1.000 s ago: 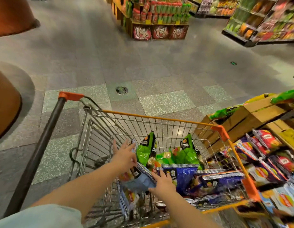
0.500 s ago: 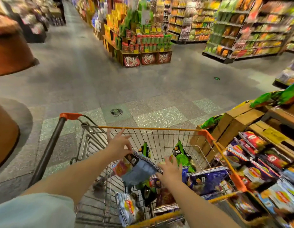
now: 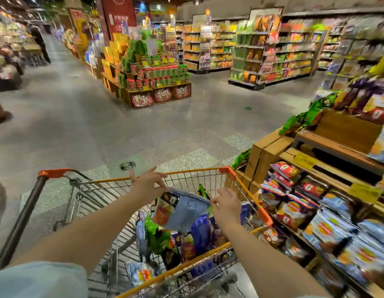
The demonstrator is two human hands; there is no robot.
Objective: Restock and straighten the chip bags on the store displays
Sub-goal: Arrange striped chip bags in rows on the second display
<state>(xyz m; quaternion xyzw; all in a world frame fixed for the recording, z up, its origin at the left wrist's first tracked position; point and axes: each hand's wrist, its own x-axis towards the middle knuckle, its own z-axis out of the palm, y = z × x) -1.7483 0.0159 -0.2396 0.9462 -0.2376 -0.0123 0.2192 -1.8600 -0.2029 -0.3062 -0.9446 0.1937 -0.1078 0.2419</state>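
A: How is the light-blue chip bag [image 3: 182, 211] held?
B: Its top left corner is pinched by the left hand [image 3: 147, 186], the top right corner by the right hand [image 3: 226, 204].
A: And where is it?
B: It is hung between the hands, above the bags in the cart [image 3: 254, 201]; the display shelf [image 3: 316, 166] is seen right of the right hand.

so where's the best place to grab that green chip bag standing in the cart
Probably the crimped top edge of the green chip bag, pinched from above: it stands upright, wedged between other bags in the cart, so its sides are blocked and only the top is free.
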